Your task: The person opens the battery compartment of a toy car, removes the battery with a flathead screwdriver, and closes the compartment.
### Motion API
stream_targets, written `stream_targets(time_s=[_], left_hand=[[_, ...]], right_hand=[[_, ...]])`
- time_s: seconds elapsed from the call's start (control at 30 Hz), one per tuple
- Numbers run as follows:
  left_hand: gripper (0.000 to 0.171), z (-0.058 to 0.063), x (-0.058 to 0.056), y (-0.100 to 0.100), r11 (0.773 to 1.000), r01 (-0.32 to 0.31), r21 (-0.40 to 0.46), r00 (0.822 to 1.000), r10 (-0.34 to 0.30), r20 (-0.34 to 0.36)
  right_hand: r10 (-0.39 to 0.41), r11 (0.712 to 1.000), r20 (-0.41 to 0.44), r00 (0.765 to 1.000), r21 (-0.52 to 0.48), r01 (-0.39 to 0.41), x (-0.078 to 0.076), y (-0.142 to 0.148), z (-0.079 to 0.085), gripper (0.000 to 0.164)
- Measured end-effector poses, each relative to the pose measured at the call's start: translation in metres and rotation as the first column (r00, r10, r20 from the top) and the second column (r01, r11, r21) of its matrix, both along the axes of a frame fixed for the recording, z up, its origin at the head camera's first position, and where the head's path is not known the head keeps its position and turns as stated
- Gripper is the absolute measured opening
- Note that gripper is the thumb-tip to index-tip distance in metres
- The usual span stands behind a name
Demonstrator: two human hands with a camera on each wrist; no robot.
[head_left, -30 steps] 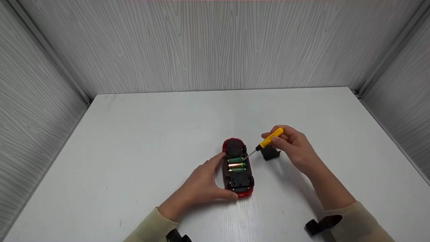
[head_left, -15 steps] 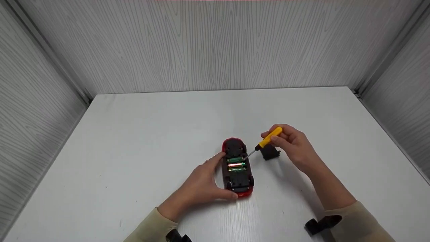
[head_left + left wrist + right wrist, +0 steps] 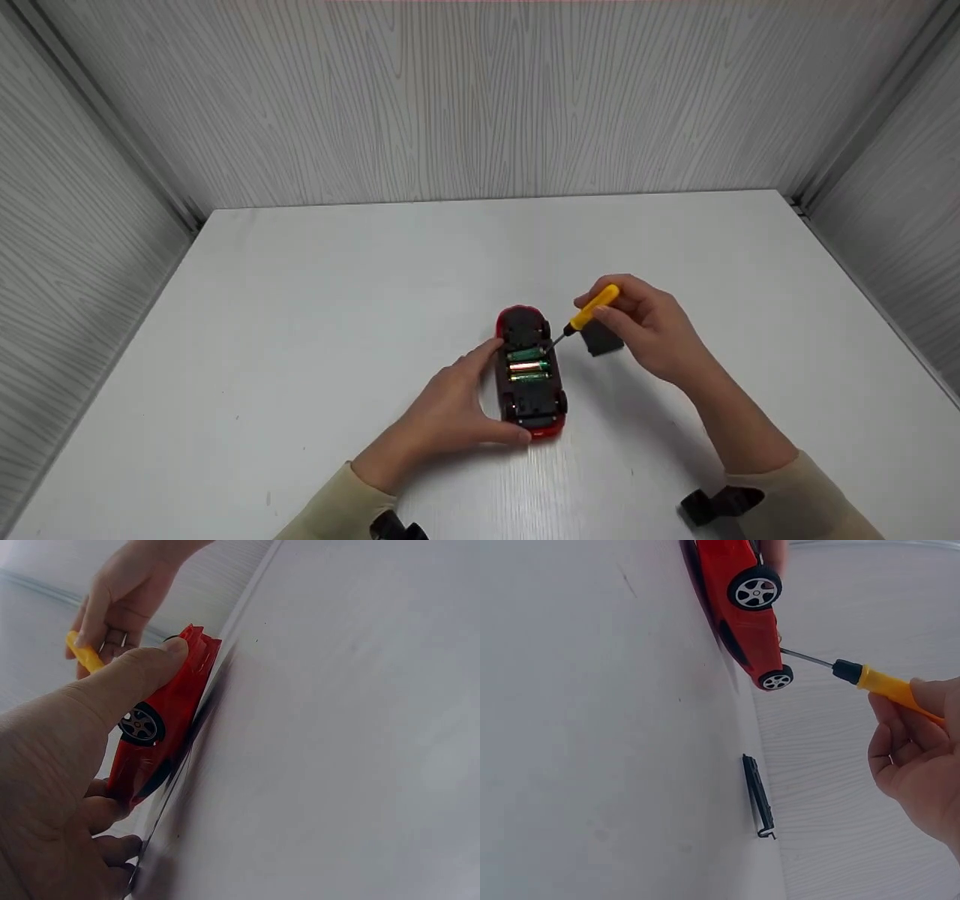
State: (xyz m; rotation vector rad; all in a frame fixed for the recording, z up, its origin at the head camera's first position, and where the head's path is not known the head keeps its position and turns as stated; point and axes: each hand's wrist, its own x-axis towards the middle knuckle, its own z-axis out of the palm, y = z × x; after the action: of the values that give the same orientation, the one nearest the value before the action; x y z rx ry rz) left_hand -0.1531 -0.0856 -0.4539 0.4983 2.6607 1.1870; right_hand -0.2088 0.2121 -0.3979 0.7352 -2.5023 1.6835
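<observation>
A red toy car [image 3: 534, 401] lies upside down on the white table, its black underside up and its battery compartment uncovered. Several green batteries [image 3: 529, 367] sit side by side in that compartment. My left hand [image 3: 450, 412] grips the car from the left, thumb at the near end and fingers along the far left side. In my right hand [image 3: 645, 326] a screwdriver [image 3: 595, 307] with a yellow handle is pinched between thumb and fingers. Its metal tip reaches the right end of the farthest battery; in the right wrist view the car's side [image 3: 754, 634] hides the tip.
A black battery cover [image 3: 602, 339] lies on the table right of the car, partly beneath the right hand in the head view. Pale wood-grain panels [image 3: 480, 97] enclose the table at the back and both sides.
My right hand and the screwdriver have shifted slightly to the left, and the handle stands a little steeper. The left hand and the car look almost unmoved.
</observation>
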Motion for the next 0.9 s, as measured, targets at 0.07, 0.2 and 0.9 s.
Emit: stream_targets(time_s=[0.07, 0.2, 0.9], left_hand=[[0.129, 0.000, 0.000, 0.000, 1.000, 0.001, 0.001, 1.000, -0.001, -0.005], [0.130, 0.000, 0.000, 0.000, 1.000, -0.001, -0.009, 1.000, 0.001, 0.003], [0.129, 0.000, 0.000, 0.000, 1.000, 0.002, 0.012, 1.000, -0.002, -0.009]], right_hand=[[0.002, 1.000, -0.019, 1.000, 0.027, -0.001, 0.002, -0.002, 0.002, 0.019], [0.011, 0.999, -0.017, 1.000, 0.041, -0.010, 0.003, -0.003, 0.003, 0.020], [0.046, 0.988, 0.218, 0.975, -0.155, -0.012, -0.017, 0.015, -0.020, 0.024]])
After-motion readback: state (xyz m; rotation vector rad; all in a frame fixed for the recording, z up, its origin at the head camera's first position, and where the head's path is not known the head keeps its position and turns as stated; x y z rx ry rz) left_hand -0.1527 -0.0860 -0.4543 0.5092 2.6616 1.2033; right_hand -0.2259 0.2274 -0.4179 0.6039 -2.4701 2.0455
